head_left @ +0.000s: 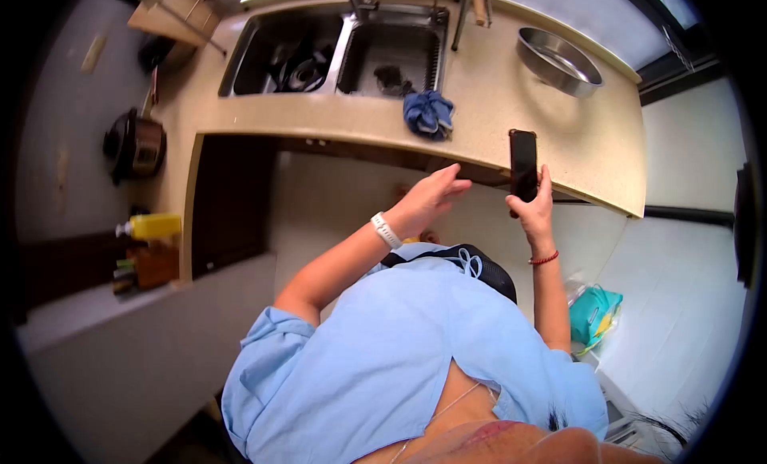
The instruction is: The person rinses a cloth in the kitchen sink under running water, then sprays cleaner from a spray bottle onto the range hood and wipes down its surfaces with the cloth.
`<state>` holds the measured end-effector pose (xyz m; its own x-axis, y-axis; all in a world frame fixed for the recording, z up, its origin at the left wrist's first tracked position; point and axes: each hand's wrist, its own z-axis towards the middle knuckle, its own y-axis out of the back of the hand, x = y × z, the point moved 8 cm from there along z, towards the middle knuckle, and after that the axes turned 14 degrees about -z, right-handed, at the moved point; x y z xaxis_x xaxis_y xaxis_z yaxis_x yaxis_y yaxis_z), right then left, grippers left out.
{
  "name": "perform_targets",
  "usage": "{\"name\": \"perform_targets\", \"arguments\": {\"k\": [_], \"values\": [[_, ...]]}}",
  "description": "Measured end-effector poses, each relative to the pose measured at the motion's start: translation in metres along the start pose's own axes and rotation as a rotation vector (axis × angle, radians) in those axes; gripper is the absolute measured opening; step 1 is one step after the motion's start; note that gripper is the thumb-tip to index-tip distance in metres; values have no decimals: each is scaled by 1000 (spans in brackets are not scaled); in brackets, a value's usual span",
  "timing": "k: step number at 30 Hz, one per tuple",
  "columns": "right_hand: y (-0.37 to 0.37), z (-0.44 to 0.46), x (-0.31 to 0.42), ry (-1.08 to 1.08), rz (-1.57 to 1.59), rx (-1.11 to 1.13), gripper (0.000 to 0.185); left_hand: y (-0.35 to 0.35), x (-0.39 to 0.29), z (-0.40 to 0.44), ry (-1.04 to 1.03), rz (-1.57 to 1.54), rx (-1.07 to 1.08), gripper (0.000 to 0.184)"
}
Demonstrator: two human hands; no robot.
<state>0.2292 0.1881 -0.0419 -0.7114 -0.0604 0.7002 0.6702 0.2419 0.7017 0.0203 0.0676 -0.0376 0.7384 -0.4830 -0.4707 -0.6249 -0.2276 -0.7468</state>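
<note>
A black smartphone (523, 162) stands upright in my right hand (533, 214), gripped low between thumb and fingers, just before the counter's front edge. My left hand (432, 196) hovers to the left of the phone, below the counter edge. Its fingers are stretched out and nothing is in them. Nearest to it on the counter lies a crumpled blue cloth (428, 115), beside the sink's front right corner.
A double steel sink (345, 61) is set in the beige counter (495, 97), with dark cookware (302, 69) in its left basin. A round metal pan (558, 61) sits at right. An electric cooker (136, 147) and a yellow bottle (152, 226) stand left; a teal bag (594, 314) is low right.
</note>
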Motion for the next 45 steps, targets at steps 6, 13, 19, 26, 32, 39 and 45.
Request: {"name": "perform_targets", "arguments": {"k": [6, 13, 19, 26, 32, 39, 45], "values": [[27, 78, -114, -320, -304, -374, 100, 83, -65, 13, -36, 109, -255, 53], [61, 139, -207, -682, -591, -456, 80, 120, -91, 32, -95, 208, -473, 46], [80, 174, -224, -755, -697, -430, 81, 112, -79, 44, -168, 51, -588, 44], [77, 188, -231, -701, -659, -360, 76, 123, -66, 33, -254, -67, -661, 40], [52, 203, -144, 53, -868, -580, 65, 142, -69, 11, -285, -109, -696, 40], [-161, 156, 141, 841, -452, 134, 67, 178, -99, -12, -239, -90, -690, 40], [-265, 150, 129, 792, -765, 126, 61, 253, -149, -66, -238, -90, -612, 41]]}}
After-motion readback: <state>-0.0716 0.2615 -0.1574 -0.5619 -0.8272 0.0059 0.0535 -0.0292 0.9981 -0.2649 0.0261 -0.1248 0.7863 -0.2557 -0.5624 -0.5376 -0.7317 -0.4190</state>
